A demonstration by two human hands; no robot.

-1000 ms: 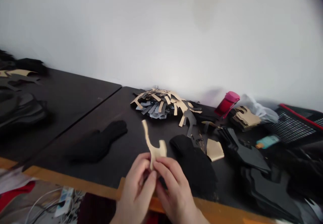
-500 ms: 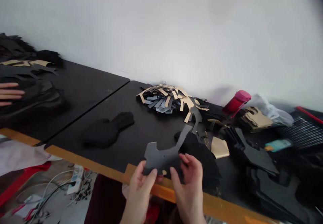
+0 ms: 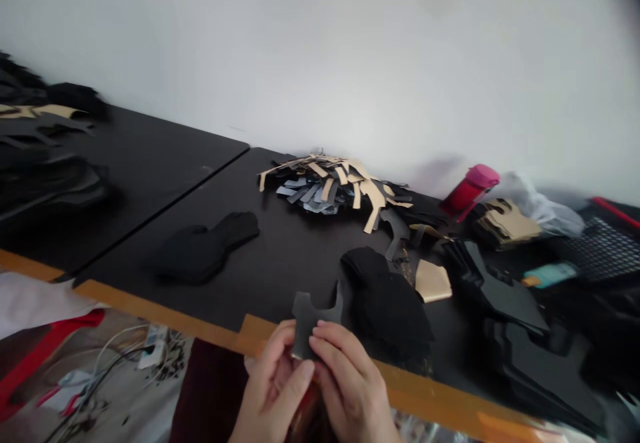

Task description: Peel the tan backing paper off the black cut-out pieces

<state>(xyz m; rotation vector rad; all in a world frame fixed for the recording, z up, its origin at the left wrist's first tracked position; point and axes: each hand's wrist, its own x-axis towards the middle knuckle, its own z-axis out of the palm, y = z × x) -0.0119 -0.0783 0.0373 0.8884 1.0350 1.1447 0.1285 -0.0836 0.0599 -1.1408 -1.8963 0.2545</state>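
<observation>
Left hand (image 3: 273,386) and right hand (image 3: 353,380), close together, are clamped on a dark grey cutout (image 3: 304,331) over the counter's (image 3: 295,256) near edge. Tan and grey strips (image 3: 327,186) lie heaped toward the counter's rear; a red bottle (image 3: 463,196) sits rear right.

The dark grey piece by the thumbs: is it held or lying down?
The grey piece is held: left hand and right hand grip its lower part.
</observation>
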